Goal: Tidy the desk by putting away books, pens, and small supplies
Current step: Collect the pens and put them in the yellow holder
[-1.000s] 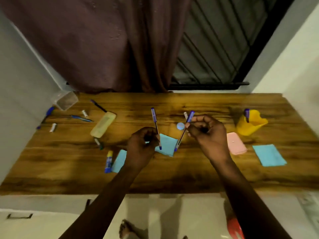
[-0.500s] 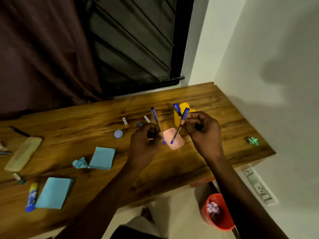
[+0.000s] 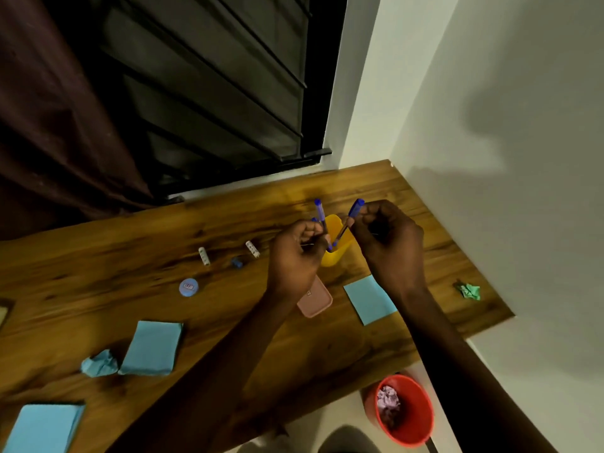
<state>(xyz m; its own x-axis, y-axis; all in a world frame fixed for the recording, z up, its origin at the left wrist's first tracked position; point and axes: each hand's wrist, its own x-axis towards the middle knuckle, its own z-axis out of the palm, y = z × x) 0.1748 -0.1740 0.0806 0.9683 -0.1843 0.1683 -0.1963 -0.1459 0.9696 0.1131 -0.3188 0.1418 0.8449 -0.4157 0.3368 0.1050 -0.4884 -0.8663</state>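
Pinching fingers: left hand (image 3: 294,259) curled round a blue pen (image 3: 319,210), cap up
Right fingers: right hand (image 3: 389,246) pinched a second blue pen (image 3: 354,209), slanted, cap up
Pen tips: both met low at the mouth of the yellow cup (image 3: 336,253)
Cup: stood between the hands, far right on the wooden desk (image 3: 130,256)
Near side: pink case (image 3: 315,302) and blue note pad (image 3: 369,299) lay flat
Floor: red bin (image 3: 411,416)

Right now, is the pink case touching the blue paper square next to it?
Apart. The head view shows a strip of bare wooden desk between the pink case and the blue paper square.
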